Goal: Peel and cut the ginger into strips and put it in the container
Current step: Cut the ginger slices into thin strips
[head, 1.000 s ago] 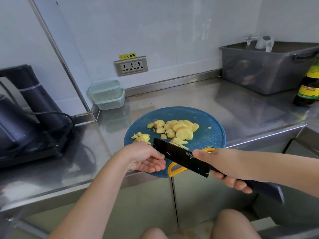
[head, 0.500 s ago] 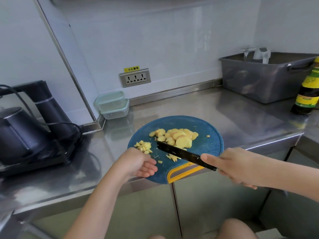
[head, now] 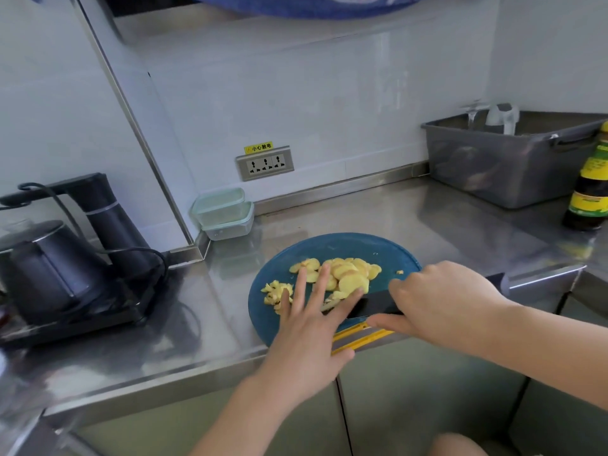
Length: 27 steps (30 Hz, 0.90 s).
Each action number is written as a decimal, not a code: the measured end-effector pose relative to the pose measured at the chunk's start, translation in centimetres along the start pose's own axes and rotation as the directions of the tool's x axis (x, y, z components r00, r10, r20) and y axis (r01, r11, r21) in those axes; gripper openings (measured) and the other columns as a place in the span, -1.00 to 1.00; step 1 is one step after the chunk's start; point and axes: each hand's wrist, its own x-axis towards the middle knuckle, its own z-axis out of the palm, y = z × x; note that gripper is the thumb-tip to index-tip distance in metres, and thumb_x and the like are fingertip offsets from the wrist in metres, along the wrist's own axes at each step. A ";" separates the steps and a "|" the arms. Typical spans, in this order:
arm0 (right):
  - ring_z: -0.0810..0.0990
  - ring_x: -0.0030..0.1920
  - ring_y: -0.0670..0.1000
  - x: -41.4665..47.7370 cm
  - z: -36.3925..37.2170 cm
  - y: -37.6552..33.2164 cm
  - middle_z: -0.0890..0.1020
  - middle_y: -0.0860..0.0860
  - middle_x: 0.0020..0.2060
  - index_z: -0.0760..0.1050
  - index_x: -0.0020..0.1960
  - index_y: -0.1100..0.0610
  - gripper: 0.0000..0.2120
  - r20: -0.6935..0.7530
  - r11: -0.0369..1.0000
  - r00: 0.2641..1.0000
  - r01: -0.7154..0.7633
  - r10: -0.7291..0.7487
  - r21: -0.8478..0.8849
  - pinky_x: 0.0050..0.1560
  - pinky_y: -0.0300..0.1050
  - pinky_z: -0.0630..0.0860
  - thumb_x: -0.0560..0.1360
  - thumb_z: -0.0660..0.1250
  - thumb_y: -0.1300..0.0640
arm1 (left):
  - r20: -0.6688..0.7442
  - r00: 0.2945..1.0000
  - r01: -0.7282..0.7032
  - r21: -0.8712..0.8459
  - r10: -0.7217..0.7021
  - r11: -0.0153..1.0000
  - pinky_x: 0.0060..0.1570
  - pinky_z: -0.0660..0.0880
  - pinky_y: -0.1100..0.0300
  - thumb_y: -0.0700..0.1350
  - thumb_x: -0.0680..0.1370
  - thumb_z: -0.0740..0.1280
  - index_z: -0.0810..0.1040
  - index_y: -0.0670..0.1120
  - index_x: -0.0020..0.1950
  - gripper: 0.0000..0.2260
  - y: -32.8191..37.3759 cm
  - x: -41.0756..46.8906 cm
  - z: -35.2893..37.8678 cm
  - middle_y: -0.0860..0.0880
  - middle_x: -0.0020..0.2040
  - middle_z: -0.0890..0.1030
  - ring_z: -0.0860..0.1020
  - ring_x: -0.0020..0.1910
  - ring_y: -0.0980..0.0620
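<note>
A round blue cutting board (head: pixel 388 251) with a yellow handle lies at the counter's front edge. Yellow ginger slices (head: pixel 345 273) are piled at its middle, and a smaller heap of cut ginger bits (head: pixel 274 291) sits to the left. My left hand (head: pixel 309 320) is spread flat, its straight fingers reaching over the slices and the blade. My right hand (head: pixel 437 297) grips the handle of a black knife (head: pixel 375 306), whose blade lies low on the board under the left fingertips. Two stacked clear containers (head: pixel 223 213) stand by the back wall.
A black kettle (head: pixel 49 271) and its base with a cord occupy the counter's left. At the back right stands a grey plastic tub (head: pixel 506 162), with a dark sauce bottle (head: pixel 590 189) beside it. A wall socket (head: pixel 265 162) sits above the containers.
My left hand went from loosely curled beside the board to flat with fingers spread over the ginger and blade. The knife came down onto the board. The camera tilted up.
</note>
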 end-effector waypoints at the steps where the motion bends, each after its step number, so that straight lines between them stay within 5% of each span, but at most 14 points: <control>1: 0.35 -0.39 0.02 0.0 -0.1 0.1 0.35 -0.06 -0.41 0.38 -0.11 0.06 -0.43 -0.004 1.000 1.000 0.004 -0.004 -0.014 -0.39 -0.14 0.28 0.54 -0.15 -0.37 | 0.002 1.000 0.015 0.003 -0.015 1.000 0.40 -0.34 -0.14 0.15 0.55 0.26 -0.19 0.40 0.45 -0.31 -0.1 0.2 0.3 0.15 0.41 -0.54 -0.59 0.36 -0.02; 7: 0.24 -0.49 -0.03 -0.3 0.4 1.6 0.31 -0.06 -0.44 0.36 -0.13 0.08 -0.41 -0.044 0.998 0.999 -0.008 0.005 -0.056 -0.45 -0.17 0.22 0.53 -0.17 -0.38 | 0.026 0.989 0.147 -0.012 -0.146 0.989 0.44 -0.34 -0.11 0.44 0.41 0.16 -0.08 0.37 0.47 -0.29 -2.1 0.3 1.3 0.14 0.42 -0.51 -0.57 0.37 0.00; 11: 0.38 -0.37 0.03 -1.2 0.5 2.7 0.34 -0.07 -0.41 0.39 -0.08 0.04 -0.40 -0.060 0.997 0.997 -0.057 0.054 -0.050 -0.33 -0.12 0.34 0.51 -0.20 -0.39 | 0.009 0.979 0.203 -0.002 -0.203 0.979 0.42 -0.35 -0.08 0.62 0.20 -0.20 -0.07 0.30 0.50 -0.10 -3.7 -0.3 2.0 0.10 0.44 -0.49 -0.55 0.38 -0.03; 15: 0.42 -0.32 0.00 -1.7 0.7 4.7 0.34 -0.08 -0.42 0.38 -0.05 -0.02 -0.42 -0.134 0.979 0.971 -0.202 0.200 -0.002 -0.30 -0.18 0.35 0.49 -0.23 -0.39 | -0.012 0.971 0.238 -0.094 -0.240 0.967 0.40 -0.37 -0.02 0.58 0.22 -0.33 -0.07 0.25 0.52 -0.09 -4.9 -0.6 2.4 0.10 0.47 -0.43 -0.54 0.38 0.02; 20: 0.49 -0.34 -0.01 -0.4 3.1 6.4 0.46 -0.08 -0.39 0.46 -0.18 0.05 -0.26 -0.084 0.939 0.940 -0.319 0.331 0.126 -0.35 -0.19 0.39 0.36 -0.30 -0.44 | -0.128 0.965 0.203 -0.197 -0.230 0.959 0.44 -0.26 0.12 0.28 0.57 -0.03 -0.01 0.17 0.53 -0.45 -3.7 0.9 1.7 0.12 0.55 -0.18 -0.35 0.48 0.10; 27: 0.40 -0.46 -0.02 1.7 7.0 5.3 0.44 -0.02 -0.45 0.29 -0.38 0.12 -0.35 -0.031 0.833 0.891 -0.410 0.452 0.372 -0.42 -0.16 0.34 0.46 -0.13 -0.43 | -0.244 0.970 -0.067 -0.281 -0.004 0.957 0.26 -0.01 0.51 0.12 0.53 0.30 0.38 0.12 0.41 -0.56 -1.4 3.5 2.4 0.20 0.34 0.28 0.06 0.37 0.32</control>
